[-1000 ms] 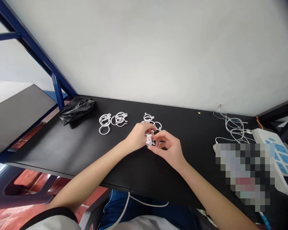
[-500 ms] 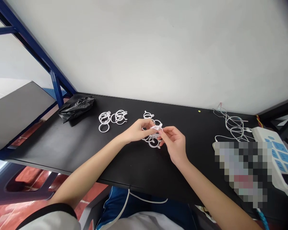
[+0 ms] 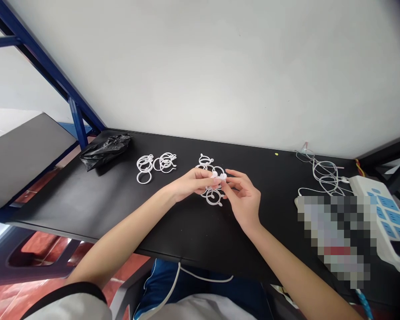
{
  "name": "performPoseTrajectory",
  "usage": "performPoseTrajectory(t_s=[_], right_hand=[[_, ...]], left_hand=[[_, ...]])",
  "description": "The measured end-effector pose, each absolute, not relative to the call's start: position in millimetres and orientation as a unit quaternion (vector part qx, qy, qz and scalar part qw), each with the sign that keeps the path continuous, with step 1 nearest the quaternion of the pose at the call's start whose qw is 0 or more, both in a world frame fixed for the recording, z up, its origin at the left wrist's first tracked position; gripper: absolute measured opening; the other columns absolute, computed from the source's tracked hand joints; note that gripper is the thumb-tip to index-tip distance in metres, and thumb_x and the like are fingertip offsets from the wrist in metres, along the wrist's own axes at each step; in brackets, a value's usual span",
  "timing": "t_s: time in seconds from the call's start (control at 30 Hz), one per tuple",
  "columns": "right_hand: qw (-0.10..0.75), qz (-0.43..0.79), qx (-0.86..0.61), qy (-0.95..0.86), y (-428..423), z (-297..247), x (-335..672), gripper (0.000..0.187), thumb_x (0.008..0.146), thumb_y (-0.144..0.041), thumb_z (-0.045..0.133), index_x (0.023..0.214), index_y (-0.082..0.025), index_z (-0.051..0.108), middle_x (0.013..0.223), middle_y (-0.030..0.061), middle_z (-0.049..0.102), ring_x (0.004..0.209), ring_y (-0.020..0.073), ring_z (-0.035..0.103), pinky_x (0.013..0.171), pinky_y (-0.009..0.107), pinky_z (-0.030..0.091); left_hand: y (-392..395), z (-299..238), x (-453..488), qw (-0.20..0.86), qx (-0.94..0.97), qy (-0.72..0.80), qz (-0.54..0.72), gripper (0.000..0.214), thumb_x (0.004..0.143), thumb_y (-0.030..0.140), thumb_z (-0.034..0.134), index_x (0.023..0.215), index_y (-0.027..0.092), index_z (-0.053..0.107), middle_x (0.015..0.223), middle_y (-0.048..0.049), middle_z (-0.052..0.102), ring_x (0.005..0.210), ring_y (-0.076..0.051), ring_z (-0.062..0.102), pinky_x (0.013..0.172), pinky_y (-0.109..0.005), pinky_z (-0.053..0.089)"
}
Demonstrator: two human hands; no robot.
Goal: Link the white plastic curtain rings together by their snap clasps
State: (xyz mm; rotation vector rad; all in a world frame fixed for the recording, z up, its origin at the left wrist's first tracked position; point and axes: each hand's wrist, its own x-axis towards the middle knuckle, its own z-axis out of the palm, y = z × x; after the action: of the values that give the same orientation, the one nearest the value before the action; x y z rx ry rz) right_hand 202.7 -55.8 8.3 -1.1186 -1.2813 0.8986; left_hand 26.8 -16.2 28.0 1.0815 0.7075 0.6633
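Note:
Over the middle of the black table (image 3: 86, 209), my left hand (image 3: 190, 183) and my right hand (image 3: 242, 195) meet at a small white plastic ring (image 3: 219, 175), pinching it between their fingertips. A small heap of the same white rings (image 3: 211, 195) lies on the table just under and behind my fingers. Two more clusters of white rings (image 3: 156, 165) lie further left.
A crumpled black plastic bag (image 3: 105, 150) sits at the table's far left corner by a blue metal frame (image 3: 75, 116). To the right lie coiled white cables (image 3: 323, 174), a white and blue power strip (image 3: 383, 213) and a blurred-out object (image 3: 333, 231). A white wall stands behind.
My hands have moved slightly up and away from me over the heap of rings. The right fingers have shifted from a tight pinch to a looser hold on the ring.

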Motion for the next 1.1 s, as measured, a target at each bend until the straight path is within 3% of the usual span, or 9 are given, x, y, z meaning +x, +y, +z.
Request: performPoseTrajectory(t_s=[0.13, 0.27, 0.37, 0.47, 0.57, 0.67, 0.83, 1.1], right_hand=[[0.583, 0.409, -0.469, -0.523, -53.0, 9.9, 202.3, 0.02, 0.081, -0.036, 0.073, 0.094, -0.021, 0.07, 0.117, 0.0084, 0.065, 0.064, 0.011, 0.064, 0.047, 0.025, 0.055], [0.587, 0.413, -0.469, -0.515, -51.6, 10.2, 202.9, 0.019, 0.084, -0.037, 0.07, 0.094, -0.021, 0.068, 0.117, 0.0082, 0.066, 0.063, 0.01, 0.064, 0.046, 0.023, 0.053], [0.584, 0.416, -0.461, -0.523, -52.1, 9.5, 203.6, 0.018, 0.085, -0.037, 0.069, 0.093, -0.021, 0.068, 0.116, 0.0081, 0.067, 0.063, 0.0097, 0.064, 0.047, 0.023, 0.053], [0.586, 0.418, -0.453, -0.526, -52.3, 9.2, 204.2, 0.016, 0.085, -0.035, 0.069, 0.093, -0.021, 0.067, 0.116, 0.0078, 0.066, 0.062, 0.0094, 0.064, 0.048, 0.023, 0.053], [0.59, 0.419, -0.448, -0.525, -52.0, 9.5, 204.5, 0.016, 0.086, -0.035, 0.068, 0.094, -0.021, 0.067, 0.117, 0.0077, 0.066, 0.062, 0.0093, 0.064, 0.048, 0.023, 0.052], [0.592, 0.416, -0.447, -0.526, -52.2, 10.7, 204.5, 0.016, 0.086, -0.035, 0.067, 0.095, -0.021, 0.066, 0.117, 0.008, 0.067, 0.062, 0.0097, 0.064, 0.048, 0.024, 0.052], [0.59, 0.415, -0.448, -0.528, -54.0, 14.0, 204.4, 0.017, 0.086, -0.035, 0.067, 0.095, -0.021, 0.066, 0.117, 0.0086, 0.067, 0.063, 0.0103, 0.064, 0.048, 0.025, 0.053], [0.582, 0.416, -0.455, -0.53, -54.4, 13.9, 204.4, 0.02, 0.086, -0.037, 0.066, 0.096, -0.021, 0.066, 0.118, 0.0092, 0.067, 0.064, 0.0109, 0.064, 0.049, 0.025, 0.053]], left_hand=[[-6.7, 27.3, 19.7, 0.754, 0.409, 0.348, 0.379, 0.029, 0.086, 0.041, 0.069, 0.081, 0.013, 0.069, 0.083, -0.0011, 0.067, 0.041, 0.003, 0.027, 0.037, -0.014, 0.018], [9.4, 27.9, 10.8, 0.755, 0.33, 0.339, 0.454, 0.022, 0.089, 0.036, 0.064, 0.101, 0.018, 0.068, 0.108, -0.004, 0.071, 0.045, 0.003, 0.039, 0.039, -0.011, 0.031], [20.9, 28.0, 8.0, 0.688, 0.414, 0.371, 0.466, 0.024, 0.093, 0.037, 0.057, 0.103, 0.017, 0.065, 0.101, -0.0053, 0.072, 0.049, -0.002, 0.051, 0.043, -0.014, 0.039], [30.6, 26.9, 8.7, 0.526, 0.593, 0.457, 0.403, 0.03, 0.097, 0.039, 0.047, 0.099, 0.014, 0.064, 0.093, -0.0064, 0.072, 0.051, -0.008, 0.058, 0.046, -0.02, 0.041], [37.4, 23.5, 11.9, 0.335, 0.738, 0.501, 0.304, 0.03, 0.095, 0.033, 0.048, 0.079, 0.014, 0.064, 0.072, -0.0025, 0.064, 0.051, -0.008, 0.052, 0.052, -0.022, 0.037], [40.6, 16.5, 16.2, 0.214, 0.794, 0.503, 0.265, 0.036, 0.093, 0.03, 0.051, 0.059, 0.016, 0.049, 0.054, 0.0023, 0.046, 0.05, -0.008, 0.037, 0.055, -0.025, 0.028], [42.0, 6.5, 19.5, 0.226, 0.789, 0.508, 0.262, 0.041, 0.087, 0.033, 0.058, 0.054, 0.018, 0.038, 0.05, 0.005, 0.037, 0.048, -0.008, 0.029, 0.053, -0.026, 0.023], [39.8, 9.3, 16.8, 0.313, 0.749, 0.52, 0.265, 0.03, 0.086, 0.04, 0.058, 0.074, 0.014, 0.067, 0.058, 0.002, 0.059, 0.047, -0.008, 0.047, 0.051, -0.022, 0.035]])
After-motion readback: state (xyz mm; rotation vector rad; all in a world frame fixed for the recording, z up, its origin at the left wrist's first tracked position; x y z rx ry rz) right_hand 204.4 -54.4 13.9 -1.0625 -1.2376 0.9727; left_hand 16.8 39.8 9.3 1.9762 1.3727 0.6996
